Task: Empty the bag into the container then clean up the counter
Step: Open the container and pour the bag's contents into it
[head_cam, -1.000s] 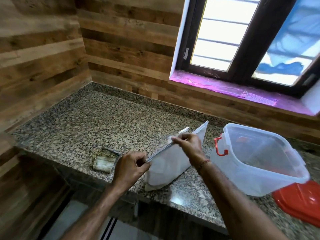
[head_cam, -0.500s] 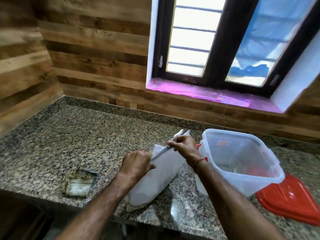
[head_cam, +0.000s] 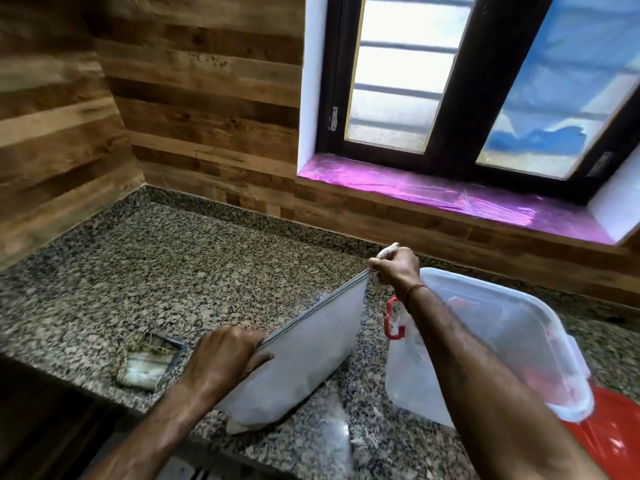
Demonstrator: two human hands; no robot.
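A white zip bag (head_cam: 304, 355) stands on the granite counter (head_cam: 180, 275) near its front edge. My left hand (head_cam: 227, 353) grips the near end of the bag's top edge. My right hand (head_cam: 396, 268) pinches the far end of the zip strip, stretched taut between both hands. A clear plastic container (head_cam: 502, 344) with a red latch (head_cam: 393, 318) stands open just right of the bag, partly behind my right forearm. Its inside looks nearly empty.
A red lid (head_cam: 613, 434) lies on the counter at the far right, under the container's corner. A small worn scrub pad (head_cam: 145, 365) lies left of my left hand. Wood-panelled walls close the back and left; a pink window sill (head_cam: 433, 199) runs above.
My right hand has slid along the bag's top away from my left hand, to the far corner. The camera view has shifted to the right and tilted up.
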